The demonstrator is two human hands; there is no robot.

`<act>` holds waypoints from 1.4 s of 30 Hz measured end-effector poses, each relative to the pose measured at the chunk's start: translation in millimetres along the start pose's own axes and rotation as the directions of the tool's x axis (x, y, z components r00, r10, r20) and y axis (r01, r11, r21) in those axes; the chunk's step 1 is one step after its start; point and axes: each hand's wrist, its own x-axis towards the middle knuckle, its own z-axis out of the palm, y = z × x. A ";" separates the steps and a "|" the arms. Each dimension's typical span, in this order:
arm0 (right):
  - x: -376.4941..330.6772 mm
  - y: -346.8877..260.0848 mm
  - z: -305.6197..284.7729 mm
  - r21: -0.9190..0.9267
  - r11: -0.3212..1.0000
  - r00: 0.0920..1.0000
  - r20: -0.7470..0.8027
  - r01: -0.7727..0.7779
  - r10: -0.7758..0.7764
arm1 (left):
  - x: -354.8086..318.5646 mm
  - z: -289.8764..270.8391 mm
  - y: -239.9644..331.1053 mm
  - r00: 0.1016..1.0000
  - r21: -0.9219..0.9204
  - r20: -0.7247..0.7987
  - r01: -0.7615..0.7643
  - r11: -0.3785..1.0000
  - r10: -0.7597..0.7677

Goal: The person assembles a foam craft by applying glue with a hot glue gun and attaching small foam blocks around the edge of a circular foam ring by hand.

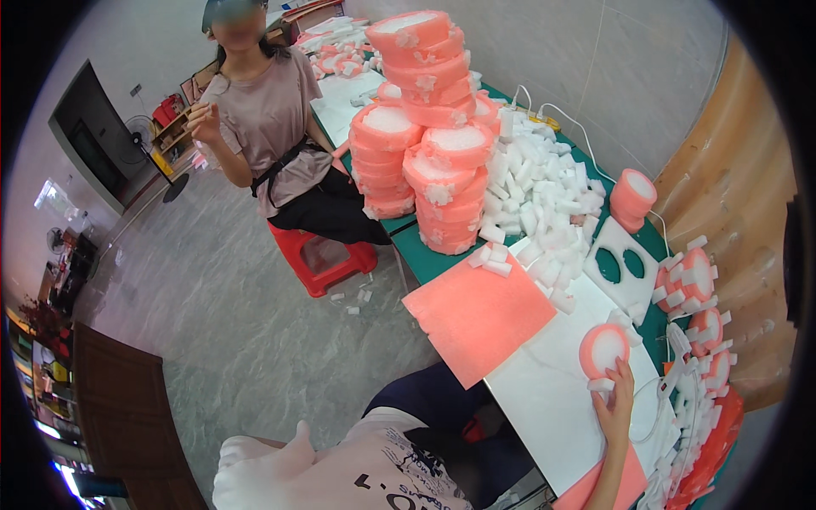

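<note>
While our right hand point(614, 406) presses a pink foam ring point(603, 350) at lower right, we see no left hand.
Our fingers lie spread flat, touching a small white foam block point(600, 384) against the ring's lower edge, on a white sheet point(544, 399) beside a pink square sheet point(478, 316); stacked rings point(425, 127) stand at upper centre.

A small home workshop is being shown: stacks of pink foam discs point(425, 127) and heaped white foam blocks point(544, 191) are being kept on a long green table point(425, 259), a television point(89, 140) standing far left.
</note>
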 end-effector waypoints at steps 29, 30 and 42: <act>37.3 -96.3 -76.8 0.099 0.992 0.976 0.195 0.079 -0.098 | -183.6 -129.0 51.0 0.983 -0.250 0.089 -0.135 0.959 0.162; 45.1 -101.1 -75.8 0.437 0.899 0.966 0.216 0.034 -0.141 | -197.6 -138.1 34.5 0.919 -0.509 0.053 -0.312 0.802 0.391; 181.1 -238.2 -29.7 -0.250 0.636 0.683 0.284 0.730 -0.673 | -370.5 -236.0 7.2 -0.273 0.003 -0.962 0.036 0.999 0.013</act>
